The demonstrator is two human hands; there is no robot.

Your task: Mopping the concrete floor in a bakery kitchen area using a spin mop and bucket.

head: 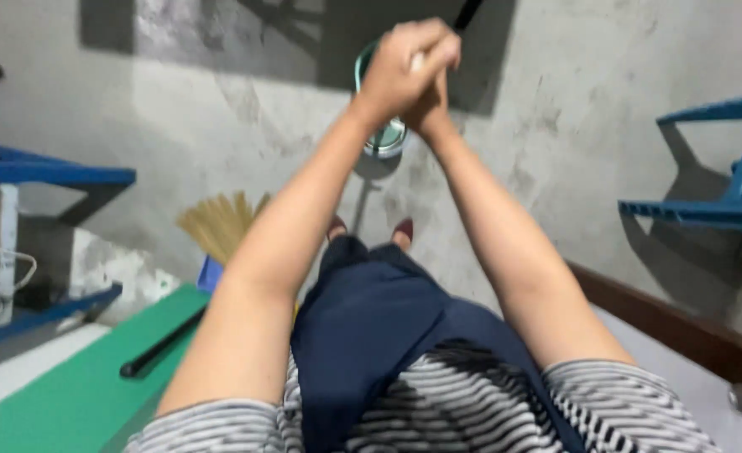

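Note:
Both my arms stretch out in front of me over a grey concrete floor. My left hand (400,67) and my right hand (432,99) are clasped together around a thin pale handle whose dark upper end (468,13) sticks out above the fingers. Right under the hands stands a round metal tin (385,141) with a teal rim, partly hidden by them. Whether the handle's lower end reaches into the tin is hidden. Below, my dark blue skirt, striped top and two dark red shoes (403,229) show.
A straw broom head (220,222) lies on the floor left of my feet. A green board (69,394) with a black rod (163,342) lies at lower left. Blue frames stand at left (48,174) and right (723,210). A brown wooden edge (673,323) runs at lower right.

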